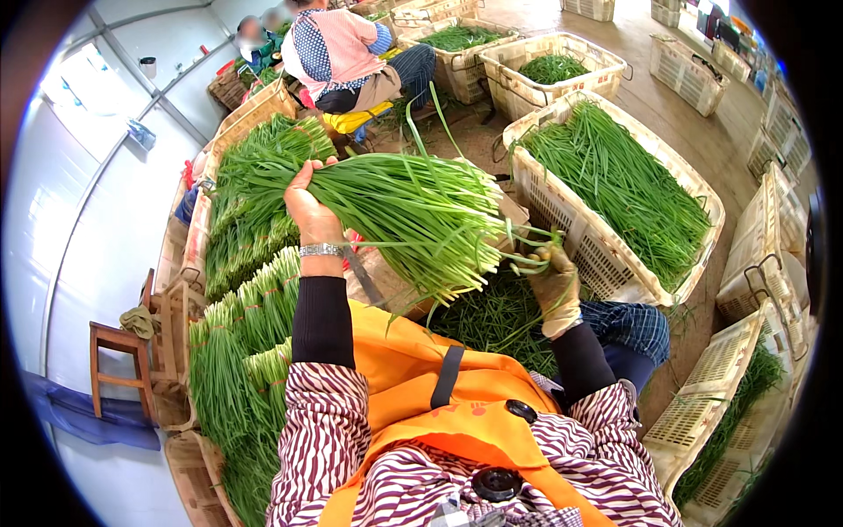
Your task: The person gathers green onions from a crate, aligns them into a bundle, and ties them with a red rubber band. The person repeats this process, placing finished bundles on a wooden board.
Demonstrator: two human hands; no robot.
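My left hand [311, 205], bare with a metal watch band at the wrist, grips a large loose bunch of garlic chives [408, 211] near its leafy end. The pale cut stems fan out to the right. At that stem end my right hand [554, 280], in a soiled glove, pinches a few stray chive stalks [530, 260]. Beneath the bunch is a board [388, 280] with a dark knife-like blade [361, 273] on it, partly hidden. Loose chive scraps [494, 319] lie below, between my legs.
Banded chive bundles [253, 309] fill crates along my left. A plastic crate [612, 263] of loose chives [625, 191] stands at my right, with further crates [553, 72] beyond. Another person [349, 59] sits ahead on a low stool. A wooden stool [118, 362] stands by the wall.
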